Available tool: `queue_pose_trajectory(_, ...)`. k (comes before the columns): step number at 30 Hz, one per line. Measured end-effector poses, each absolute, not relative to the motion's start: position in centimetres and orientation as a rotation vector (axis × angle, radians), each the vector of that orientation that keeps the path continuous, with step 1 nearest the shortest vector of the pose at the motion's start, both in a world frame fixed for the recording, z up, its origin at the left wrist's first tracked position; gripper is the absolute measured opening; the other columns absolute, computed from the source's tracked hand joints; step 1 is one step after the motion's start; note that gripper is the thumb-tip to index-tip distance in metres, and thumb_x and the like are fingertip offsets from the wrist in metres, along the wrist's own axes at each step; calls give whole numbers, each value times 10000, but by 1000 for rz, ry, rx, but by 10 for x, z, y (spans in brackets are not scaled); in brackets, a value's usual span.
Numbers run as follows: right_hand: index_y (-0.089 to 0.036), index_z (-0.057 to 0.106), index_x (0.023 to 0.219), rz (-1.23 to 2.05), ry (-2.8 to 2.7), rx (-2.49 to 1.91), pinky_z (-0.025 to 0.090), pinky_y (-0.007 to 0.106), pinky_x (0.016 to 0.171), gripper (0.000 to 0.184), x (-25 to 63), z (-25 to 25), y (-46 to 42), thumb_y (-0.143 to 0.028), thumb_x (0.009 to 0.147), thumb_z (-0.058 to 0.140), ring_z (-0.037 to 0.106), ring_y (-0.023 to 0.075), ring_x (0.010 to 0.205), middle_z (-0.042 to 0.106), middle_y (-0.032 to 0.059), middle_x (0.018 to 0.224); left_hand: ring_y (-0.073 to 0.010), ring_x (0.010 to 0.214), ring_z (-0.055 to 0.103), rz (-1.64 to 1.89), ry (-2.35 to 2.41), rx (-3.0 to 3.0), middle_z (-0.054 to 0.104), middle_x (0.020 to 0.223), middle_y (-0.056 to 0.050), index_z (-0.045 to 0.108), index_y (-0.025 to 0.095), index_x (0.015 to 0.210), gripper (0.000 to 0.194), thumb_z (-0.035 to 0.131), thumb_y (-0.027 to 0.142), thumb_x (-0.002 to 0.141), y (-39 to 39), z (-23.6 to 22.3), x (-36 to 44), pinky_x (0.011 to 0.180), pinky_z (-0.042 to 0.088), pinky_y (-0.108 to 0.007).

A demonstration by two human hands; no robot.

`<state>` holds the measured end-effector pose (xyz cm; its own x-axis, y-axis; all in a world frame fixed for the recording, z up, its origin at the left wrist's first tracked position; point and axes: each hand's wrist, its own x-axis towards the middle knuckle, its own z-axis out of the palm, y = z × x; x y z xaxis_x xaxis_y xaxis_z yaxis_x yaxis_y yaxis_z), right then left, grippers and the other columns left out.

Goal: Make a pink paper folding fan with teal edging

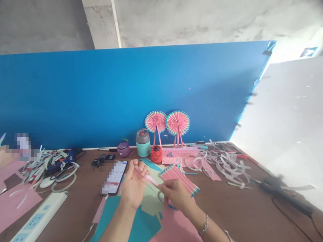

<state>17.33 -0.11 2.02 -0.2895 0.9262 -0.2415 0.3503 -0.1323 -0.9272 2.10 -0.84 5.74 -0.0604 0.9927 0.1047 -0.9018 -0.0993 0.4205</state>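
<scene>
Between my hands stretches a narrow pink paper strip (150, 179). My left hand (133, 188) is turned palm up, its fingers curled around the strip's upper end. At the lower end, my right hand (177, 194) pinches the strip between thumb and fingers. A small grey ring-shaped thing (159, 196) shows beside the right fingers; its kind is unclear. Just behind the right hand lies a pleated pink paper piece (179, 178) with blue-green edges. Under the hands are pale green paper (148, 202), teal paper (141, 224) and pink paper (176, 226).
Two round pink paper fans (178, 122) stand at the back beside a teal flask (143, 144). A phone (118, 176) lies left, near a power strip (40, 218). Curled white strips (227, 168) and a glue gun (280, 191) are right. Another person's hand (6, 158) shows far left.
</scene>
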Motion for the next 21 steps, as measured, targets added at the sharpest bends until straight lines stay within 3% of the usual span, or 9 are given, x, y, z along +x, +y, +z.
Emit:
queue_pose_trajectory(10,-158,580,711,1546,-1534,-1412,223,193,357,268,175,14,2,-420,765,588,305,62,324,591,-5,417,-88,572,351,1612,241,367,328,670,34,478,169,774,208,366,193,947,-9,60,20,576,377,-241)
queue_pose_trajectory(21,-152,582,675,1553,-1505,-1369,231,195,373,279,175,16,3,-418,755,609,320,59,328,584,-2,410,-86,571,368,1595,222,347,341,673,31,482,170,783,210,354,183,949,-9,61,18,574,392,-236)
